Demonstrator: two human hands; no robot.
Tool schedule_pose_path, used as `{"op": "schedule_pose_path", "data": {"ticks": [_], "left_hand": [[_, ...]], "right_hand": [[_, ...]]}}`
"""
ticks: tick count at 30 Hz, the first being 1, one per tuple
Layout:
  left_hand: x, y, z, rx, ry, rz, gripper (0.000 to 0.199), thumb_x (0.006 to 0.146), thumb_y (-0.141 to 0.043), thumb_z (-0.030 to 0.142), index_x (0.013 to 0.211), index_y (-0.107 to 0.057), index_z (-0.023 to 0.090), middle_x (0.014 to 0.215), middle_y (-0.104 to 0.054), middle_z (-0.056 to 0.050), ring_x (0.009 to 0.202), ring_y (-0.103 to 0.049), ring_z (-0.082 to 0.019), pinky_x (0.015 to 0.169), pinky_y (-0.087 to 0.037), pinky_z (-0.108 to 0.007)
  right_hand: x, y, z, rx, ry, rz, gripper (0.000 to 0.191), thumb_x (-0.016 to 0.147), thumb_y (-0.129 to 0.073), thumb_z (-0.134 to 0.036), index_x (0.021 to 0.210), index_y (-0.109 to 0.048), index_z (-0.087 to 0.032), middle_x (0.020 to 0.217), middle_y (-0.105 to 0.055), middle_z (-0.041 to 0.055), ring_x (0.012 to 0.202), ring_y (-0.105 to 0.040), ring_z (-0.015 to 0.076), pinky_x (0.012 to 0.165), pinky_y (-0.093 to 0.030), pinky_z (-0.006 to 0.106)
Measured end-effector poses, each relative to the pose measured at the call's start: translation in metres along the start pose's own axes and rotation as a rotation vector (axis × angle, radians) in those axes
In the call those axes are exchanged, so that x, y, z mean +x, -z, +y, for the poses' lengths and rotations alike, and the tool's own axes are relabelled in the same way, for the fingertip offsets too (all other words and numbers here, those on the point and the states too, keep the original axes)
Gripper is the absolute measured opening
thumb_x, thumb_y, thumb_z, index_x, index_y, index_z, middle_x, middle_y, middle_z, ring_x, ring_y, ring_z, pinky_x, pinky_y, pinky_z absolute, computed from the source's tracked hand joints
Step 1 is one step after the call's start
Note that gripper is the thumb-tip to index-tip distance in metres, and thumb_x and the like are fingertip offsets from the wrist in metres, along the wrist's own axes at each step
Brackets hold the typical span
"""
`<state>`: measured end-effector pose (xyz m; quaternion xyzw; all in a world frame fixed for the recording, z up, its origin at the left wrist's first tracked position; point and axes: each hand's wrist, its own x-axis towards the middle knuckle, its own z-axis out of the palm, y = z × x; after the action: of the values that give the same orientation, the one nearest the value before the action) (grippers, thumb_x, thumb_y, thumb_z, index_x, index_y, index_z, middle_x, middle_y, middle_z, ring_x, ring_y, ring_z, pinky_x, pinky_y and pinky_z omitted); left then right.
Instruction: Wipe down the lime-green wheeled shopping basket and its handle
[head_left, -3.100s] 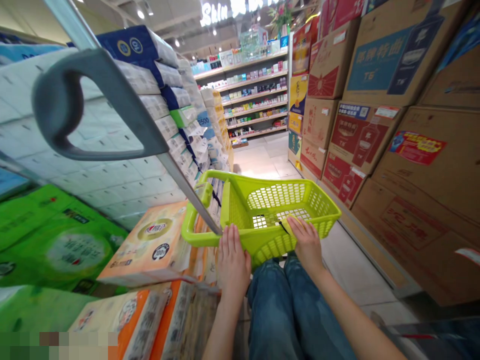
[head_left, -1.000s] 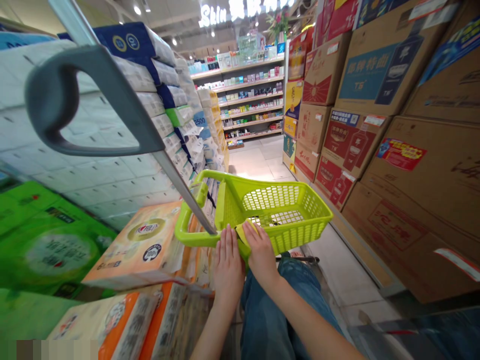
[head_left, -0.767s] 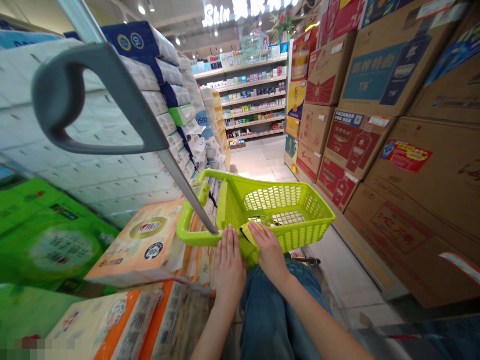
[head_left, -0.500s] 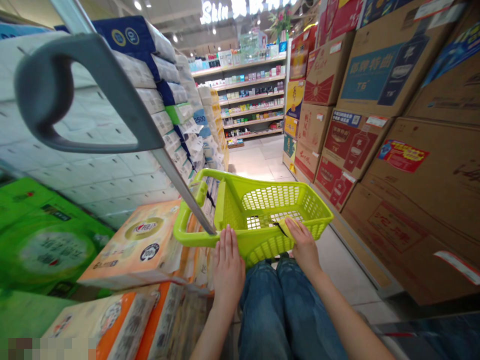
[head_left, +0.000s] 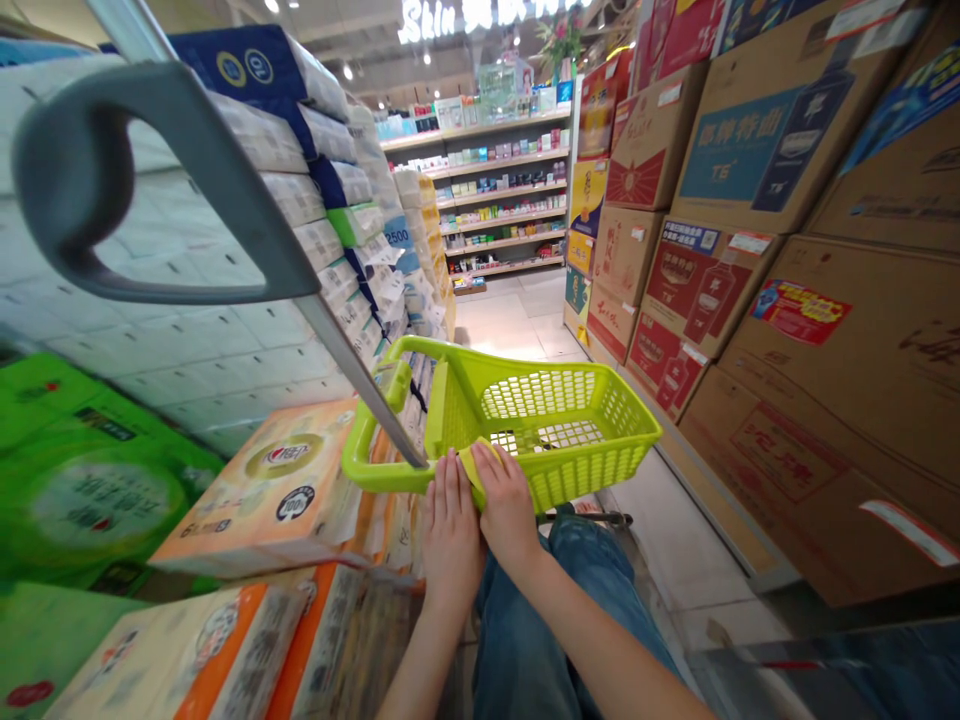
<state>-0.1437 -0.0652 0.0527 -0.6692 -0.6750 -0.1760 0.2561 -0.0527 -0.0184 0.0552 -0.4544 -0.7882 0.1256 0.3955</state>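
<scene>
Your right hand (head_left: 508, 512) is closed, pinching a small yellow tab (head_left: 471, 468) against the near rim of the lime-green plastic mesh basket (head_left: 382, 472); your left hand (head_left: 450, 525) lies flat and open beside it on that rim. One grey pull handle (head_left: 217, 165) rises from the basket. Beside it, a cream-and-orange tissue pack (head_left: 255, 490) reads "100", a blue label (head_left: 397, 232) reads "2500", and an overhead sign (head_left: 427, 22) reads "Skin".

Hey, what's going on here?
A person in a shop aisle has both hands at the near edge of a lime-green plastic shopping basket. The left hand lies flat against it, and the right hand is on a small yellow item, though it's unclear what that is. A grey pull handle rises beside stacked tissue packs on the left, with cardboard cartons piled on the right.
</scene>
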Motion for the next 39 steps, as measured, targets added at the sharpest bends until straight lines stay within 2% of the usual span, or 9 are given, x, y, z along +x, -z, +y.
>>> {"op": "schedule_pose_path", "data": {"ticks": [9, 15, 19, 23, 27, 31, 34, 36, 39], "left_hand": [[0.000, 0.002, 0.003, -0.069, 0.022, -0.007, 0.079, 0.089, -0.045, 0.012, 0.158, -0.008, 0.008, 0.161, -0.030, -0.019, 0.150, -0.027, -0.028, 0.121, -0.028, -0.046], [0.000, 0.006, 0.002, -0.069, 0.011, -0.040, 0.081, 0.088, -0.045, 0.012, 0.158, -0.004, 0.009, 0.161, -0.030, -0.018, 0.150, -0.027, -0.027, 0.121, -0.029, -0.046], [0.001, 0.006, 0.002, -0.066, 0.017, -0.057, 0.080, 0.089, -0.046, 0.013, 0.158, -0.005, 0.007, 0.162, -0.028, -0.019, 0.151, -0.025, -0.028, 0.122, -0.028, -0.046], [0.001, 0.006, 0.002, -0.076, 0.019, -0.062, 0.079, 0.089, -0.045, 0.013, 0.158, -0.008, 0.006, 0.162, -0.027, -0.018, 0.151, -0.024, -0.028, 0.122, -0.027, -0.046], [0.000, 0.005, 0.002, -0.076, 0.019, -0.060, 0.077, 0.088, -0.046, 0.013, 0.157, -0.012, 0.006, 0.162, -0.028, -0.018, 0.151, -0.024, -0.028, 0.123, -0.026, -0.046], [0.000, 0.003, 0.001, -0.056, 0.016, -0.045, 0.077, 0.089, -0.046, 0.012, 0.157, -0.011, 0.005, 0.161, -0.029, -0.019, 0.151, -0.024, -0.027, 0.122, -0.029, -0.046], [0.000, 0.001, 0.001, -0.017, 0.011, -0.013, 0.073, 0.091, -0.039, 0.008, 0.158, -0.010, 0.008, 0.160, -0.032, -0.018, 0.151, -0.026, -0.026, 0.120, -0.032, -0.046], [0.000, 0.001, 0.000, 0.000, 0.005, -0.006, 0.071, 0.092, -0.037, 0.006, 0.158, -0.011, 0.010, 0.160, -0.034, -0.017, 0.150, -0.027, -0.026, 0.119, -0.033, -0.046], [0.000, 0.000, 0.001, -0.022, 0.005, -0.010, 0.073, 0.091, -0.040, 0.008, 0.158, -0.012, 0.009, 0.160, -0.033, -0.019, 0.150, -0.027, -0.027, 0.120, -0.032, -0.045]], "right_hand": [[-0.009, 0.010, 0.028, -0.049, 0.095, -0.032, 0.078, 0.075, -0.040, 0.003, 0.150, -0.042, -0.016, 0.152, -0.048, 0.0052, 0.142, -0.037, 0.0223, 0.118, -0.036, 0.044], [-0.025, 0.029, 0.078, -0.137, 0.070, 0.048, 0.086, 0.074, -0.037, 0.006, 0.155, -0.033, -0.023, 0.151, -0.049, 0.0037, 0.143, -0.038, 0.0216, 0.116, -0.037, 0.046], [-0.036, 0.046, 0.114, -0.209, 0.031, 0.079, 0.085, 0.074, -0.036, 0.006, 0.155, -0.034, -0.023, 0.151, -0.051, 0.0037, 0.144, -0.037, 0.0212, 0.118, -0.036, 0.046], [-0.043, 0.050, 0.128, -0.249, -0.017, 0.106, 0.085, 0.075, -0.034, 0.007, 0.154, -0.034, -0.022, 0.152, -0.049, 0.0040, 0.147, -0.034, 0.0212, 0.119, -0.034, 0.047], [-0.037, 0.038, 0.103, -0.210, -0.092, 0.147, 0.090, 0.070, -0.035, 0.009, 0.154, -0.036, -0.023, 0.151, -0.050, 0.0042, 0.147, -0.033, 0.0205, 0.118, -0.036, 0.045], [-0.024, 0.015, 0.044, -0.081, -0.025, 0.079, 0.092, 0.068, -0.037, 0.009, 0.154, -0.036, -0.022, 0.153, -0.047, 0.0037, 0.146, -0.035, 0.0215, 0.117, -0.037, 0.046], [-0.017, 0.002, 0.010, -0.018, 0.028, 0.034, 0.084, 0.073, -0.039, 0.006, 0.153, -0.037, -0.020, 0.155, -0.045, 0.0048, 0.147, -0.033, 0.0232, 0.117, -0.037, 0.046], [-0.014, -0.001, 0.002, -0.012, 0.034, 0.028, 0.082, 0.075, -0.039, 0.005, 0.153, -0.038, -0.020, 0.154, -0.046, 0.0058, 0.146, -0.034, 0.0236, 0.116, -0.037, 0.047], [-0.013, 0.002, 0.006, -0.015, 0.054, 0.027, 0.084, 0.074, -0.038, 0.006, 0.154, -0.036, -0.021, 0.153, -0.047, 0.0055, 0.144, -0.036, 0.0228, 0.115, -0.038, 0.046]]}}
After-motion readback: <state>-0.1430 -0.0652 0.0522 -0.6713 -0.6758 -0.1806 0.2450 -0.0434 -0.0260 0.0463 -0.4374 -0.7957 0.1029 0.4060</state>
